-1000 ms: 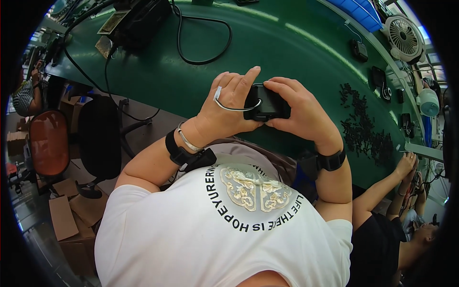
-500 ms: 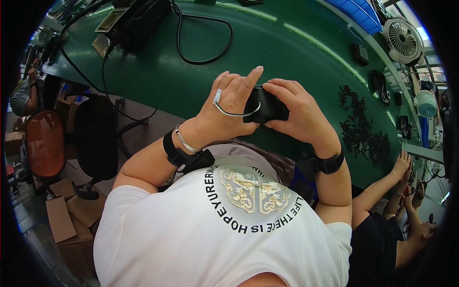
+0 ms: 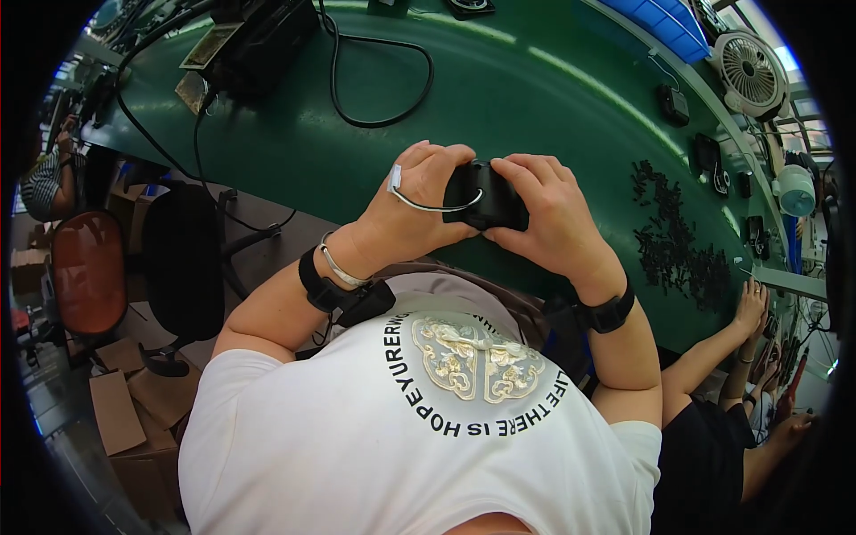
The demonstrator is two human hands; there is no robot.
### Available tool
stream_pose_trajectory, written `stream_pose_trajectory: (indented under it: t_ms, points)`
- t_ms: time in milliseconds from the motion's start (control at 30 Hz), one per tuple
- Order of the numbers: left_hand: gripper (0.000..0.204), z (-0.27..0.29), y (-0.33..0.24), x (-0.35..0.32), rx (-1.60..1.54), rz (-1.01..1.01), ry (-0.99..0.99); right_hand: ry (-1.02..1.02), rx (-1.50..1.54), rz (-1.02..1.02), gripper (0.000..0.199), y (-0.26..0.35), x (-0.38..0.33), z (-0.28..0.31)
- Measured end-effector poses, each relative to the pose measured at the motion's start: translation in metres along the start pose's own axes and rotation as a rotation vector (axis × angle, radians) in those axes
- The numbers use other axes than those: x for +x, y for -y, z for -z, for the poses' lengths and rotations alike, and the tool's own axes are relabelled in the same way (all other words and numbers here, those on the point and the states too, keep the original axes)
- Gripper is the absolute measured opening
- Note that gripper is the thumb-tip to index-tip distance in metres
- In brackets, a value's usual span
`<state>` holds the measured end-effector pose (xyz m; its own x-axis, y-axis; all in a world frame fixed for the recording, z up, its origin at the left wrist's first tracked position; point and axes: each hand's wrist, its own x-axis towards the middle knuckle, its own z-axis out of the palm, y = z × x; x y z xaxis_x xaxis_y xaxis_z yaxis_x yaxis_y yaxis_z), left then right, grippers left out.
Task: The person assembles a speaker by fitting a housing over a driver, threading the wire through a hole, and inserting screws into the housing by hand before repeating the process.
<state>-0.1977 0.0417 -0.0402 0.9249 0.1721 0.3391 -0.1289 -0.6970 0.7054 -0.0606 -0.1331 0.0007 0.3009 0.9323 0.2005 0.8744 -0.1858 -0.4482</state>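
A black device housing (image 3: pixel 497 203) with rounded corners is held between my two hands, near the table's front edge. My left hand (image 3: pixel 406 203) grips its left side, thumb at the near edge and fingers at the far edge. The right side is gripped by my right hand (image 3: pixel 555 212), fingers curled over the far corner and thumb below. From the housing a short curved wire (image 3: pixel 441 209) runs left across the back of my left hand. It ends in a small white connector (image 3: pixel 395 179). The housing's underside is hidden.
A scatter of small black parts (image 3: pixel 675 239) lies to the right on the green table (image 3: pixel 526 98). A looped black cable (image 3: pixel 383 122) and a dark boxy machine (image 3: pixel 259 55) are at far left. A blue bin (image 3: pixel 660 25) and fan (image 3: pixel 751 73) stand far right. A co-worker's hand (image 3: pixel 751 308) rests nearby.
My left index finger, raised before, has come down to the housing's far edge. Both hands and the housing have shifted slightly left.
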Motion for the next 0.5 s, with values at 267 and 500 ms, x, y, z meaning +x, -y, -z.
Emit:
stream_pose_trajectory:
  t_ms: [267, 500]
  points:
    - [0.029, 0.004, -0.013, -0.009, -0.081, -0.071, -0.098, -0.107, -0.329, -0.116, 0.062, 0.026, 0.009, -0.02]
    - [0.026, 0.006, -0.023, -0.009, 0.186, -0.115, -0.086, -0.093, -0.309, -0.152, 0.079, 0.048, 0.007, -0.015]
